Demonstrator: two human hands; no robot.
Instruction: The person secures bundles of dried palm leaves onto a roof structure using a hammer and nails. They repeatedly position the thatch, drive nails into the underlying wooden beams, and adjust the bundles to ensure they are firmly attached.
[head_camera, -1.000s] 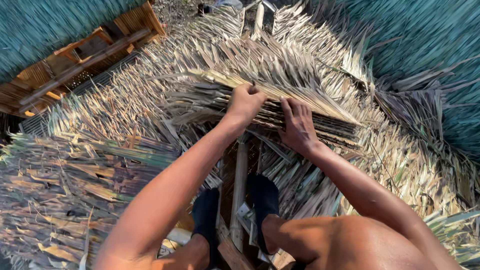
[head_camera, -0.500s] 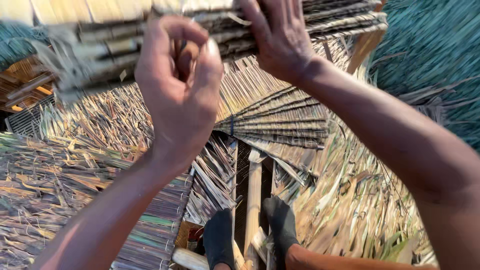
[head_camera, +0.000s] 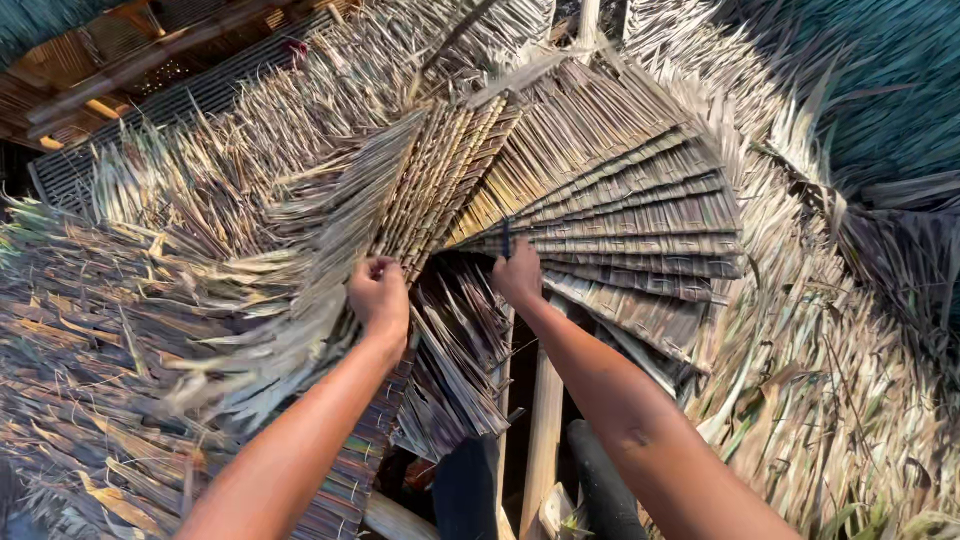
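Warm, low sunlight rakes across a shaggy roof of dry, straw-coloured palm thatch (head_camera: 200, 300). Pale wooden rafters (head_camera: 545, 420) show through a gap below. A brown timber frame (head_camera: 90, 80) lies at upper left, and blue-green foliage (head_camera: 880, 70) fills the upper right, in shade.

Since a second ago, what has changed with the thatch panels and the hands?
The thatch panel, lifted near the camera half a second ago, now lies lowered and fanned over the roof. The left hand grips its lower end; the right hand holds the neighbouring panels. The wooden beam below is unchanged.
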